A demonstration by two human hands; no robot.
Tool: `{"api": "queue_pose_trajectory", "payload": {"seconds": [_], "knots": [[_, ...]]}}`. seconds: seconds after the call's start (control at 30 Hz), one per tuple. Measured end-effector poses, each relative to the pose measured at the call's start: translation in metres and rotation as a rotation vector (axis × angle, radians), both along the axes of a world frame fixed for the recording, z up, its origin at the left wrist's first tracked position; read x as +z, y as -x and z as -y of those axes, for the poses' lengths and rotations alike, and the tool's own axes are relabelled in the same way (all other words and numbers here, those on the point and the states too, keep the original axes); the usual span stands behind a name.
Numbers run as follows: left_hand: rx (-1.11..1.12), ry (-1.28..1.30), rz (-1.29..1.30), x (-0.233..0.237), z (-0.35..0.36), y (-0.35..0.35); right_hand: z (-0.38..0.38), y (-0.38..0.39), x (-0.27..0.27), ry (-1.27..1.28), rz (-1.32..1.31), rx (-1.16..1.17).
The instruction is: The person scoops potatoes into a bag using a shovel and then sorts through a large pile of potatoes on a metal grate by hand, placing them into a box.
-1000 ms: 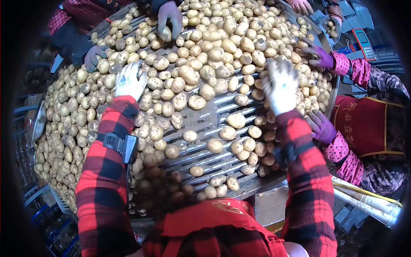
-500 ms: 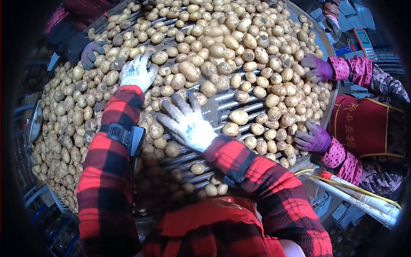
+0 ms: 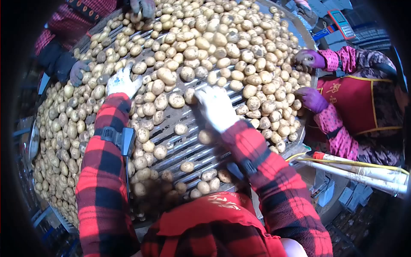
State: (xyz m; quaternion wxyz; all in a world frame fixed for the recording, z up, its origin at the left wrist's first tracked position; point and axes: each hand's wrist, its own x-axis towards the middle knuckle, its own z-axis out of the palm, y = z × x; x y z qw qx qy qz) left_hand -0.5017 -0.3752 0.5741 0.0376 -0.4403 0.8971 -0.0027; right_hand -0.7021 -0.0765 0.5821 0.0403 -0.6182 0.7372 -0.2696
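Loose potatoes (image 3: 166, 76) cover a slatted metal table (image 3: 173, 150), with bare slats showing in the middle. My left hand (image 3: 123, 82), in a white glove, lies over potatoes on the left side, thumb apart from the fingers. White-gloved too, my right hand (image 3: 217, 108) is over the slats at the edge of the main heap; its fingers are smeared by motion. One potato (image 3: 206, 136) lies just below its palm, and another potato (image 3: 189, 96) is close to its fingertips. Several potatoes (image 3: 203, 186) rest at the near edge by my red apron.
Across the right edge, a co-worker's purple-gloved hands (image 3: 312, 99) are at the heap. Other people's gloved hands (image 3: 78, 73) reach in at the upper left. White pipes (image 3: 359, 173) with a yellow cord lie at lower right. A handheld device (image 3: 341, 23) lies at upper right.
My right hand has moved right and slightly up, and its spread fingers are now blurred. The view has shifted. More bare slats show in the middle. A gloved hand now shows at the top.
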Motion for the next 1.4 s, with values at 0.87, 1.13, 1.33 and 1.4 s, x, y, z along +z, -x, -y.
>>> {"api": "queue_pose_trajectory", "payload": {"seconds": [0.87,1.13,1.33,1.4], "knots": [[-0.301,-0.325,-0.736,-0.004,-0.239,0.318,-0.247,-0.045,-0.022,-0.141,0.0,-0.518],[-0.397,-0.358,-0.61,0.01,-0.241,0.148,-0.255,-0.045,-0.031,-0.108,-0.006,-0.532],[0.159,-0.02,-0.192,-0.022,-0.201,0.015,-0.249,-0.045,-0.027,-0.073,-0.048,-0.558],[0.05,-0.023,-0.238,-0.02,-0.23,0.032,-0.249,-0.047,-0.026,-0.072,-0.04,-0.557]]}}
